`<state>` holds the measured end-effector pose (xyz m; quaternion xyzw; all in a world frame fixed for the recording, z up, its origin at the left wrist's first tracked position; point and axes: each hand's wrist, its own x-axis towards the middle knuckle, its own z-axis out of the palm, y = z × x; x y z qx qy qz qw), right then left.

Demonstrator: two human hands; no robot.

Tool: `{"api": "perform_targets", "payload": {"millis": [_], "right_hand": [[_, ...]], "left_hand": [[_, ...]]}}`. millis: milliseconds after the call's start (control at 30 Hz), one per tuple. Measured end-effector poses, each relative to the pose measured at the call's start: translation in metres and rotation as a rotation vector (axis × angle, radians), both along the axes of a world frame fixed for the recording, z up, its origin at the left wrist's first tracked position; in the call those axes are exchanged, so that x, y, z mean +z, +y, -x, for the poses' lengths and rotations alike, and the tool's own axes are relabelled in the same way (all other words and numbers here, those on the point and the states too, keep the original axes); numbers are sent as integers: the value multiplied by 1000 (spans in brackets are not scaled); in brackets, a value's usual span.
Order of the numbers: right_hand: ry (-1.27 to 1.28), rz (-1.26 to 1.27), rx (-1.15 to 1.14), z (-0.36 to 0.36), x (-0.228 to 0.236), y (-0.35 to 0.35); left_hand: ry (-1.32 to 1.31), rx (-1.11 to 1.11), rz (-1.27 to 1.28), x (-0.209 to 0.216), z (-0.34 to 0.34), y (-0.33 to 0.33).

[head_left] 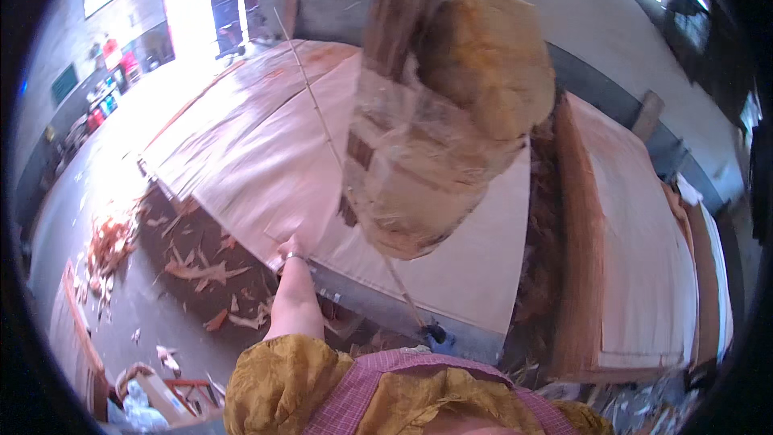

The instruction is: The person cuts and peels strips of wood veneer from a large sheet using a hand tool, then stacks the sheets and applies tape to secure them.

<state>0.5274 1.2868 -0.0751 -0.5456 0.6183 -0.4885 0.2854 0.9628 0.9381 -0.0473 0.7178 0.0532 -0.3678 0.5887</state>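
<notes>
head view: left hand [294,251] is down at the near edge of the top veneer sheet [266,145] on the big stack [451,274], bangle at the wrist, fingers look pinched on the sheet edge but the tips are hidden under it, so i can't tell for sure that the grip is closed. right arm is raised close to the lens, mustard sleeve [487,56] blocks the hand itself; it seems to carry a tape-wrapped bundle of sticks [411,169], grip not visible, can't tell. a thin stick [322,121] lies diagonally across the sheet, running down toward the near edge of the stack

my read on doing it well: the sheet is thin and wide, so lift from the edge slowly and keep it flat, a one-hand pull at one point could split it along the grain. mind the thin stick, it could snag or roll as the sheet moves. footing: veneer scraps [197,270] litter the floor just beside the stack

containers: a low crate-like frame [173,395] at lower left, with pale crumpled stuff beside it, contents unclear. a second stack [644,258] sits to the right, apart from the first by a dark gap
</notes>
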Motion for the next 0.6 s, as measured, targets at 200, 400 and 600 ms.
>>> {"api": "perform_targets", "payload": {"millis": [200, 400, 600], "right_hand": [[-16, -193, -212, 36, 65, 47], [62, -113, -294, 103, -10, 105], [166, -387, -285, 123, 9, 100]], "left_hand": [[234, -205, 282, -20, -74, 5], [76, -286, 247, 21, -18, 2], [-413, -437, 456, 138, 72, -20]]}}
